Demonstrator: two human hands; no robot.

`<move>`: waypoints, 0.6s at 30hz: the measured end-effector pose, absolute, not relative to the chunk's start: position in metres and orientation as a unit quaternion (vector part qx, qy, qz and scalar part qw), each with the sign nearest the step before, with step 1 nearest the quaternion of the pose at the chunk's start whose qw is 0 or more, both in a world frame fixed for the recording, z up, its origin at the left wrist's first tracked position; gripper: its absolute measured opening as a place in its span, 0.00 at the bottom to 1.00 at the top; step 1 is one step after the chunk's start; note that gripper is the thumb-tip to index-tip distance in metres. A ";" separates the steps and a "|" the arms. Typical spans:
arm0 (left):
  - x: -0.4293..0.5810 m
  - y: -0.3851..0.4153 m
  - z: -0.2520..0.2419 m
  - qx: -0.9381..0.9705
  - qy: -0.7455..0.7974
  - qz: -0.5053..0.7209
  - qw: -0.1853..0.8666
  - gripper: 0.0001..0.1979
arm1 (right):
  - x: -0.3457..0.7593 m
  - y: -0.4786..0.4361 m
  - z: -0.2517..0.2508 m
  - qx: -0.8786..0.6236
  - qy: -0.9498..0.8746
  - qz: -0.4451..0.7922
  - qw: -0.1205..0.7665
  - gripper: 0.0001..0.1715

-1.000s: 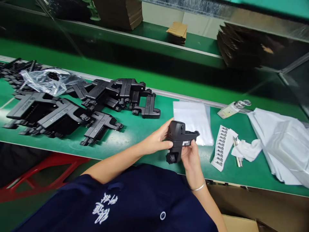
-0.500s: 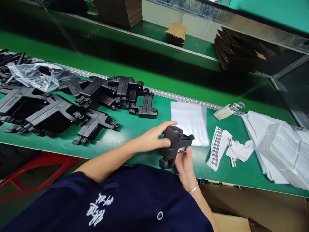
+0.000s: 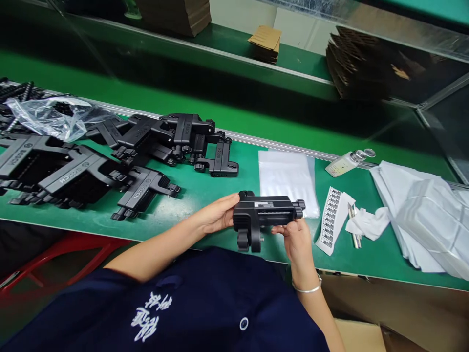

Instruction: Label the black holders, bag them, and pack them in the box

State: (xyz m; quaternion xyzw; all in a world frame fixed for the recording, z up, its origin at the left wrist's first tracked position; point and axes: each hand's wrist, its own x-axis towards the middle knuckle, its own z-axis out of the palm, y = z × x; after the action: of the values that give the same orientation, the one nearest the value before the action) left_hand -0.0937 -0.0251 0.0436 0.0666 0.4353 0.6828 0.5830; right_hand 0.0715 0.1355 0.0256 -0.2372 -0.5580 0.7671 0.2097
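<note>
**Black clamp part held in both hands over green bench**

Green work surface [image 3: 205,193] runs left to right, with a metal rail along its far edge and stacked cardboard on a shelf beyond. Both hands are raised just above the near edge. Left hand [image 3: 214,217] grips the left end of a black plastic clamp part [image 3: 264,216]; right hand [image 3: 298,239] pinches its right end from below, fingers closed on it. The part lies level, label side up, with a knob hanging at its 6 o'clock. At the part's 12 to 1 o'clock: a clear plastic bag [image 3: 287,178], flat on the bench. At 3 o'clock: a label strip [image 3: 331,220], then a crumpled white cloth [image 3: 366,224]. At 9 to 10 o'clock, well apart: a pile of similar black parts [image 3: 146,146].
</note>
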 end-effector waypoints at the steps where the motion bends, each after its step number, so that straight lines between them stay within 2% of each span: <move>1: -0.091 -0.024 0.040 0.030 0.426 0.679 0.597 0.25 | 0.070 0.135 0.027 -0.247 -0.560 0.763 0.210 0.30; 4: -0.086 -0.023 0.032 -0.042 0.410 0.673 0.614 0.22 | 0.068 0.131 0.030 -0.264 -0.556 0.760 0.209 0.29; 10: -0.090 -0.021 0.020 -0.092 0.379 0.660 0.643 0.23 | 0.070 0.124 0.029 -0.261 -0.583 0.737 0.222 0.27; 18: -0.097 -0.008 0.000 -0.078 0.428 0.623 0.650 0.15 | 0.069 0.103 0.055 -0.242 -0.787 0.531 0.199 0.23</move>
State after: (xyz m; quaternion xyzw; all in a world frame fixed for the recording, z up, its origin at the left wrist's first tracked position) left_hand -0.0969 -0.0076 -0.0004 -0.0785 0.4279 0.6231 0.6500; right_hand 0.0693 0.1032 0.0547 -0.2424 -0.7870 0.5314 0.1987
